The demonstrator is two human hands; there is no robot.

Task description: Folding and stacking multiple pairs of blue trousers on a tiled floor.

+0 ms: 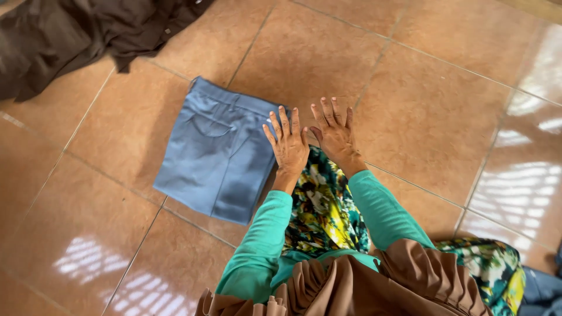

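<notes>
Nearby, dark brown garment [70,35]; folded grey-blue trousers [219,155].

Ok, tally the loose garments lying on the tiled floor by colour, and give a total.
Blue-grey folded cotton trousers, right edge under the left hand: 1
Dark brown crumpled buttoned garment: 1
Total: 2

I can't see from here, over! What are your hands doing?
Left hand flat, open, on folded blue trousers' edge. Right hand open, beside it. Dark garment lies apart.
</notes>
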